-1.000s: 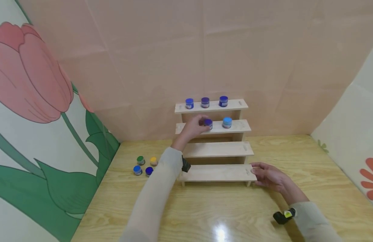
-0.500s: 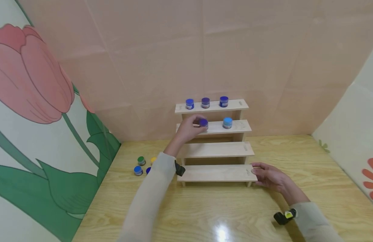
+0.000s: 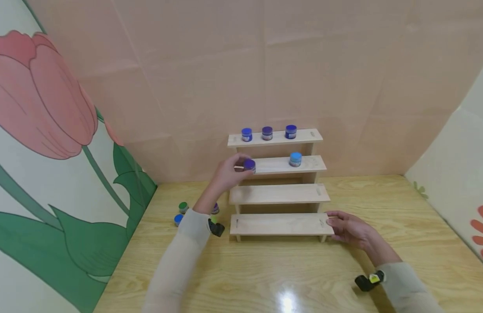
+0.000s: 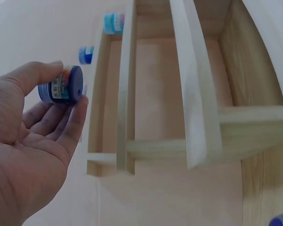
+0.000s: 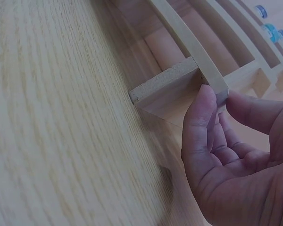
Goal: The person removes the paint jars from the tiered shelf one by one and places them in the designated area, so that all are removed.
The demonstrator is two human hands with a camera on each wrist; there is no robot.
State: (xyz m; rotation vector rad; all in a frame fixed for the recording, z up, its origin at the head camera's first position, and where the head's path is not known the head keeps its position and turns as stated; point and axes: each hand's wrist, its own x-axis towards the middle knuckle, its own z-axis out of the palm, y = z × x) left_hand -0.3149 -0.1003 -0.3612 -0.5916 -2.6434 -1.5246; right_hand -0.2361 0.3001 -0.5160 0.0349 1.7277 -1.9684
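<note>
My left hand (image 3: 227, 174) pinches a small paint jar (image 3: 249, 165) with a dark blue-violet lid between thumb and fingers, at the left end of the second shelf from the top. In the left wrist view the jar (image 4: 61, 85) lies sideways to the camera, its printed label showing. With thumb and forefinger my right hand (image 3: 349, 228) grips the right end of the lowest board of a four-step wooden display rack (image 3: 280, 224). A light-blue paint jar (image 3: 295, 159) stands on that second shelf, toward the right.
Three blue and violet jars line the top shelf, among them a violet one (image 3: 267, 133). On the table at left, a green-lidded jar (image 3: 183, 207), a blue-lidded jar (image 3: 178, 219) and others stand partly behind the left sleeve (image 3: 182, 252). A papered wall (image 3: 265, 65) rises behind the rack.
My left hand has moved left along the second shelf with the violet-lidded jar, away from the light-blue one. My right hand keeps its hold on the rack.
</note>
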